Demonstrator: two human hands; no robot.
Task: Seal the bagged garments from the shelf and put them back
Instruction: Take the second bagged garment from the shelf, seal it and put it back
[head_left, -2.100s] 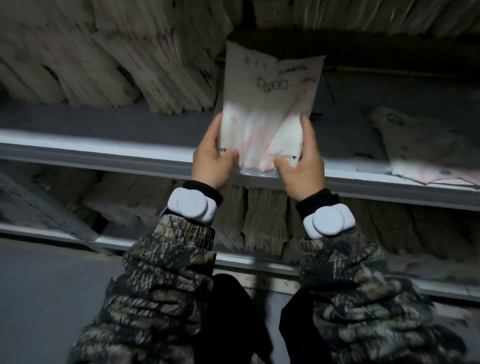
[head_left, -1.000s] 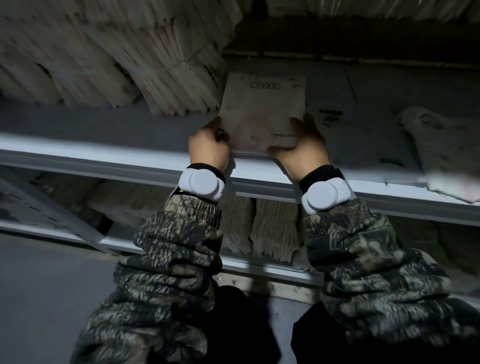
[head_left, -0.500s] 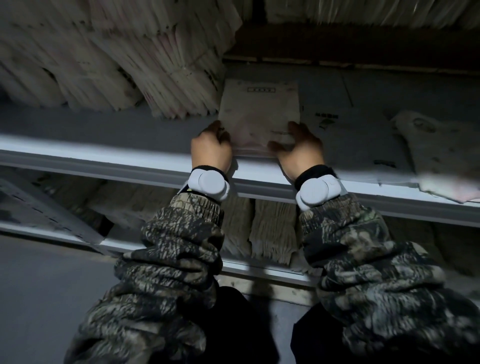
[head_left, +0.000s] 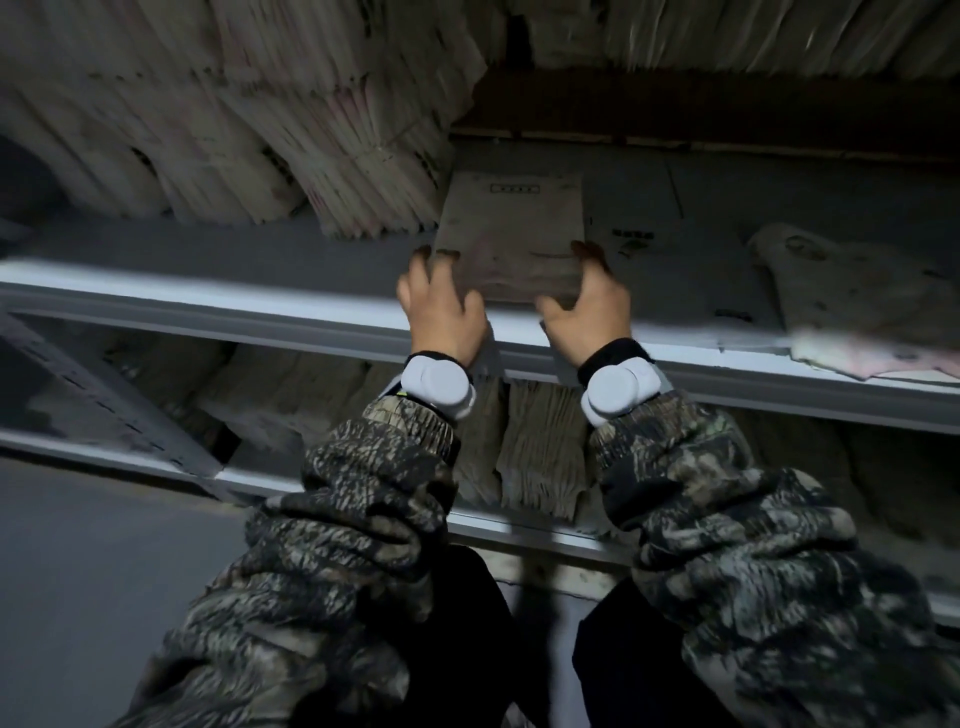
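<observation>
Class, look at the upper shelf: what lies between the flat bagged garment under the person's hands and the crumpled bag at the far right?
In the head view, between the bagged garment and the crumpled bag, only flat printed sheeting lines the shelf; nothing else stands there.

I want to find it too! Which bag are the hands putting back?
Look at the long grey shelf with a leaning stack of bags on its left. Just right of that stack, one flat bag lies alone between the left hand and right hand, a small row of boxes printed near its far edge.
</observation>
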